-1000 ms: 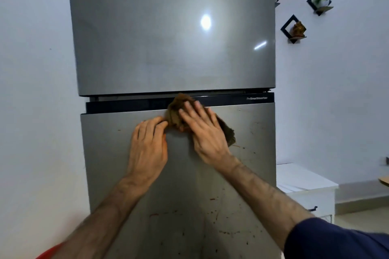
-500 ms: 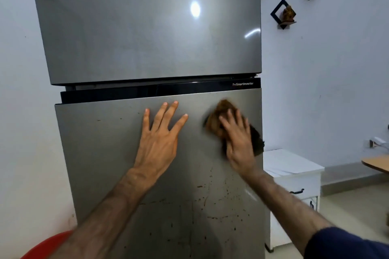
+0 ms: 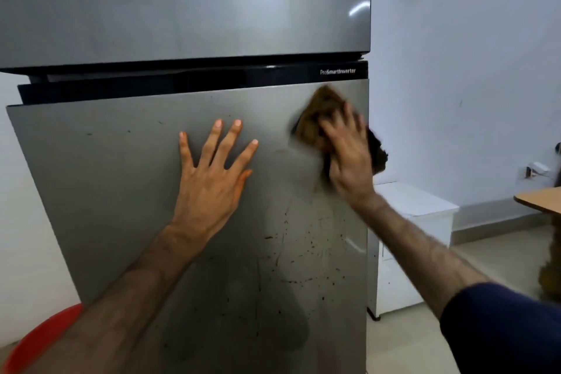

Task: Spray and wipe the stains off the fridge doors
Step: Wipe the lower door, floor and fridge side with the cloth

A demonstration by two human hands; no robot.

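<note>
Clearly the wiping wants firm, overlapping strokes: the right hand (image 3: 349, 155) presses a brown cloth (image 3: 318, 118) flat against the lower fridge door (image 3: 106, 191) near its upper right corner, fingers over the cloth and blurred, while the left hand (image 3: 212, 179), released and spread, lies flat on that door just left of the cloth, probably steadying it. Dark stains (image 3: 303, 252) speckle the door below the cloth, so working downward seems sensible. White lettering (image 3: 337, 71) above the door reads "ProSmartInverter".
</note>
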